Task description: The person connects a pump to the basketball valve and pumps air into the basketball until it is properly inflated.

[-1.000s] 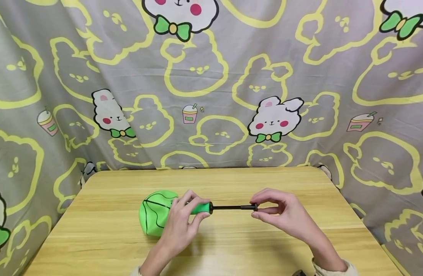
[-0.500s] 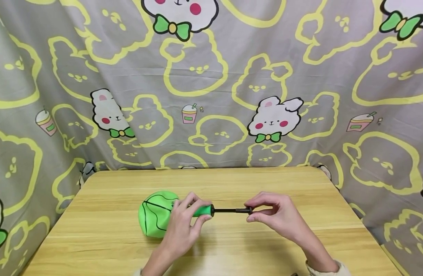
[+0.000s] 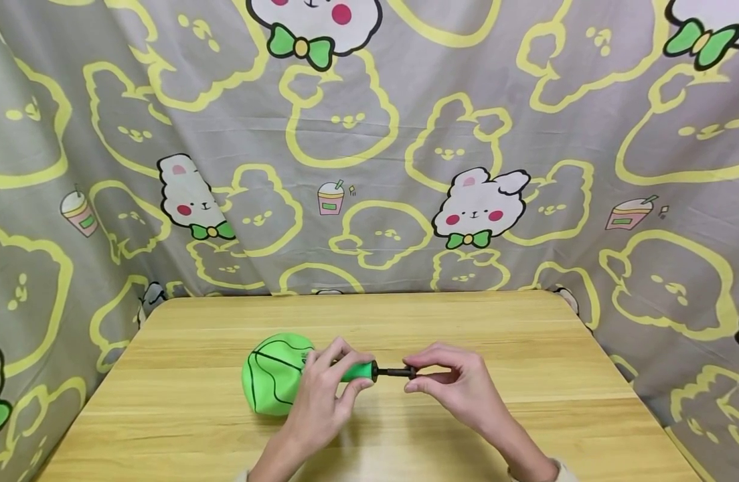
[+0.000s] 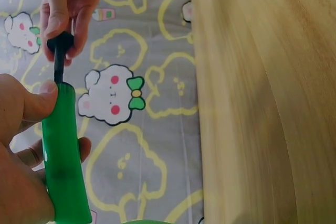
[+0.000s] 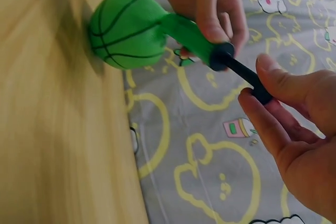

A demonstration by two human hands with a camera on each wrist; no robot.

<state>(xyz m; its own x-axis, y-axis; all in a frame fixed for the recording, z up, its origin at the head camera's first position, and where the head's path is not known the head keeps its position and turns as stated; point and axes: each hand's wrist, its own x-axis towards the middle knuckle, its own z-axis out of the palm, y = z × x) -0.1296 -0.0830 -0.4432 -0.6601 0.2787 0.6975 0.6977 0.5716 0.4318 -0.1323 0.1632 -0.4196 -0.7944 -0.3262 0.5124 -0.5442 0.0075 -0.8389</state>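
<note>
A hand pump with a green barrel (image 4: 65, 156) and a black plunger rod lies level between both hands in the head view. My left hand (image 3: 324, 391) grips the barrel, thumb and fingers on opposite sides near its black cap (image 5: 220, 56). With thumb and fingertips my right hand (image 3: 460, 381) pinches the black handle (image 5: 262, 95) at the rod's end; a short length of rod (image 3: 393, 372) shows outside. The barrel's other end meets a soft green ball (image 5: 126, 30) with black lines, dented and not round. In the head view my left hand partly hides ball and barrel.
The wooden table (image 3: 526, 402) lies beneath both hands. Behind it hangs a grey curtain (image 3: 375, 181) printed with yellow outlines and white rabbits, which also runs along both sides.
My right hand has moved left toward the left hand, pushing the plunger further into the barrel, so less rod shows. The left hand and the ball have hardly moved.
</note>
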